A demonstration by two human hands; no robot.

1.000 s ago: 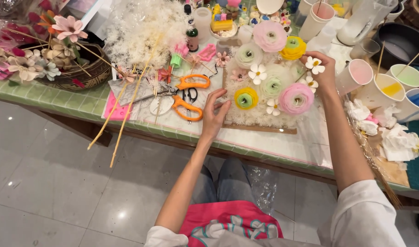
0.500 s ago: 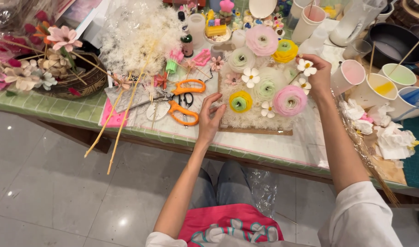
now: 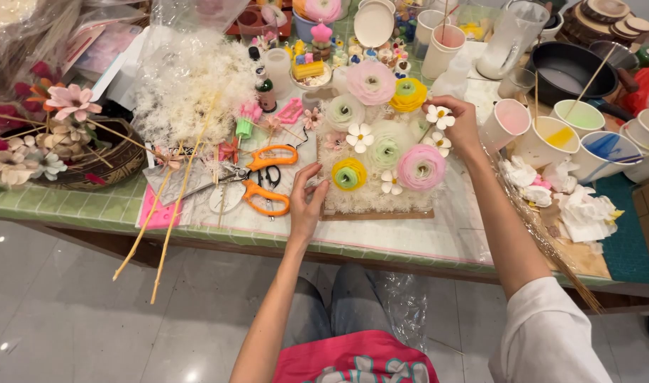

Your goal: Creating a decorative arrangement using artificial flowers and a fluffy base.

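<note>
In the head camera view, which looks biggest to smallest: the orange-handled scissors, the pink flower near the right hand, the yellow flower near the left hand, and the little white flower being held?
1. Orange-handled scissors.
2. Pink flower.
3. Yellow flower, only slightly smaller than the pink one.
4. Small white flower at the right hand.

All lie at a similar distance from the camera.

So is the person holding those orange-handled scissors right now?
No: the orange-handled scissors lie on the table, while the left hand rests at the flower board's edge and the right hand holds a small white flower.
</note>
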